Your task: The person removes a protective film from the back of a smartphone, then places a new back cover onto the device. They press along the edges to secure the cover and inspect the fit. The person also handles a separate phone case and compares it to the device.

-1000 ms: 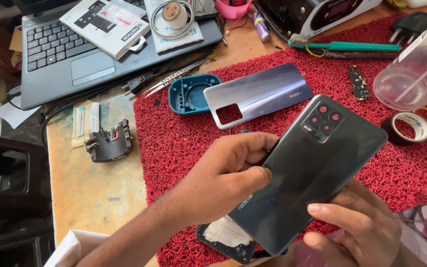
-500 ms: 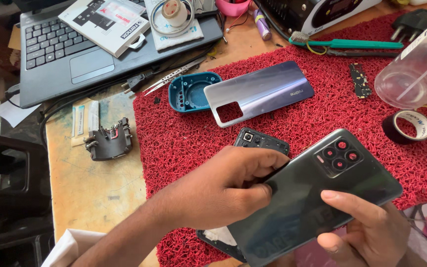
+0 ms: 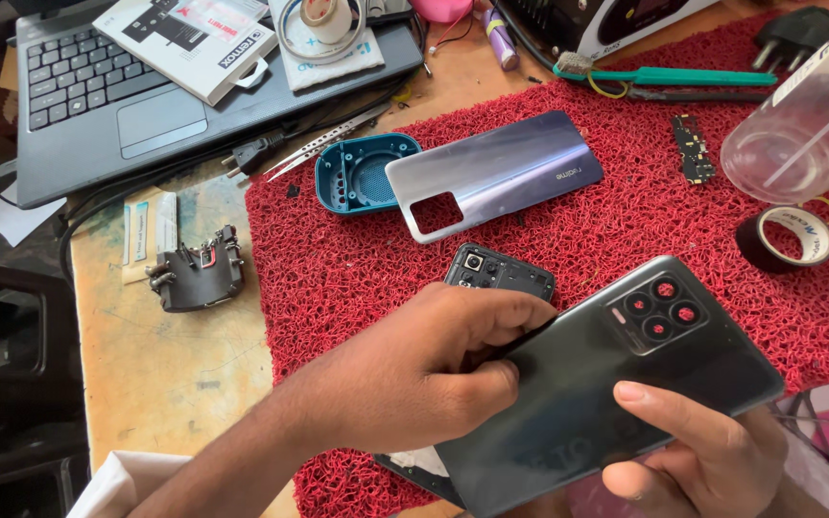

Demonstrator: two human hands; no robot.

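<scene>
Both my hands hold a dark grey phone back cover (image 3: 606, 384) with a triple camera block, tilted above a red mat (image 3: 338, 278). My left hand (image 3: 414, 374) grips its left long edge, thumb and fingers curled around it. From below, my right hand (image 3: 712, 460) supports the cover, with the thumb lying on its glossy face. Under the cover lies an opened phone body (image 3: 501, 273), of which only the camera end and a lower corner show. A silver back cover (image 3: 496, 173) rests on the mat further back.
A teal round-holed part (image 3: 357, 173) and tweezers (image 3: 323, 149) lie by the silver cover. A laptop (image 3: 146, 105) is at back left, a black metal part (image 3: 194, 273) on the wooden table. A tape roll (image 3: 787, 237), a clear container (image 3: 808, 125) and a small circuit board (image 3: 693, 149) are on the right.
The dark cover has swung down and to the right in both hands, flattening out. The phone body's camera end, hidden before, now shows beneath it.
</scene>
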